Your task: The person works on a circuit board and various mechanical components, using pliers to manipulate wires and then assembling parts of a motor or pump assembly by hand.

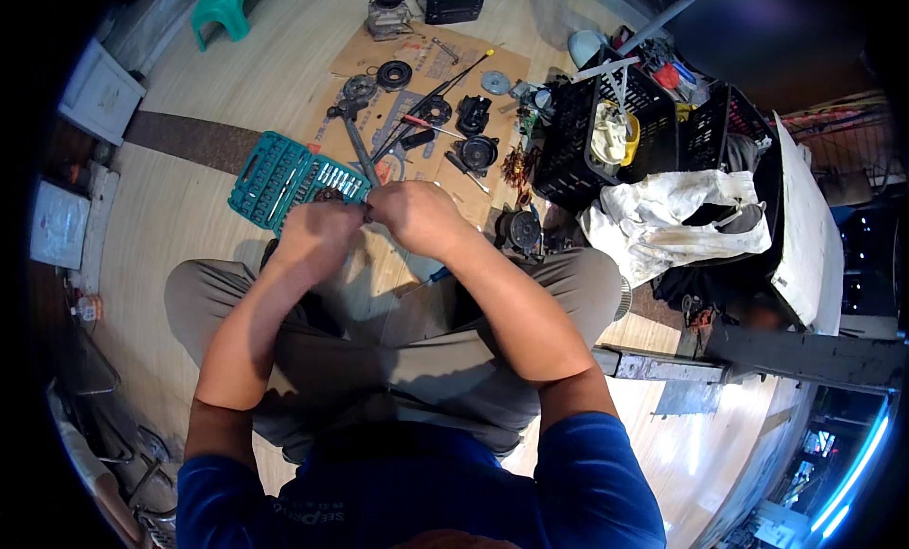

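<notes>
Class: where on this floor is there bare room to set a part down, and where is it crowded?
Bare: wooden floor left of the teal socket case, toward the green stool. Crowded: cardboard sheet ahead of both hands, and around the black crates on the right.

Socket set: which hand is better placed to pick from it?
Probably left. The left hand sits just beside the teal socket set; the right hand is farther off. Both are pinched together on something small, hidden.
</notes>
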`<state>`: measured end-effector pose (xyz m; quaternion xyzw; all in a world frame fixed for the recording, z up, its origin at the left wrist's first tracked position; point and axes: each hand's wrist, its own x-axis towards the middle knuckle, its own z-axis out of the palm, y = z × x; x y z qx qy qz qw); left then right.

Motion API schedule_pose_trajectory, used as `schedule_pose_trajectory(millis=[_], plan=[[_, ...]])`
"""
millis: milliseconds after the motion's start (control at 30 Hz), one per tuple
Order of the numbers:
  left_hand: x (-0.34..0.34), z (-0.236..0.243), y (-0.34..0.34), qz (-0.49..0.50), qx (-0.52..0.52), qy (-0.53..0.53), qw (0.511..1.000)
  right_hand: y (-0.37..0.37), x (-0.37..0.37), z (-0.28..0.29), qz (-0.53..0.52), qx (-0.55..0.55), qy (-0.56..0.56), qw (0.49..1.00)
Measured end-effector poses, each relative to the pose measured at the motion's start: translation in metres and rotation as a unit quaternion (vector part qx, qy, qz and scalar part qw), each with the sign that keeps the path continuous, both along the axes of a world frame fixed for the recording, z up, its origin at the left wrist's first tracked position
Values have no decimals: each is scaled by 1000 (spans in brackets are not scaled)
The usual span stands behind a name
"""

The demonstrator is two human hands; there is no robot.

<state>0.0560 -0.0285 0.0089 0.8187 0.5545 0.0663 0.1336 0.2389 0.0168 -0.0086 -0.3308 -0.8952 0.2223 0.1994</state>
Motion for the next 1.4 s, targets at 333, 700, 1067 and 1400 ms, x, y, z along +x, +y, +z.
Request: schedule_pose_trajectory(millis=[333,700,1067,1400], plan=[[2,-19,27,147,59,-142,977,-10,-29,-11,-157,-137,211,955],[-23,-2,26,196,-253,-527,787,3,-21,-3,-51,-237,308,920],[-13,-6,20,159,-176,-420,876,-1,-15,2,-73,-312,299,899],[-13,-5,17,196,-244,-468,827,-2,-17,-14,-58,-364,390,844]])
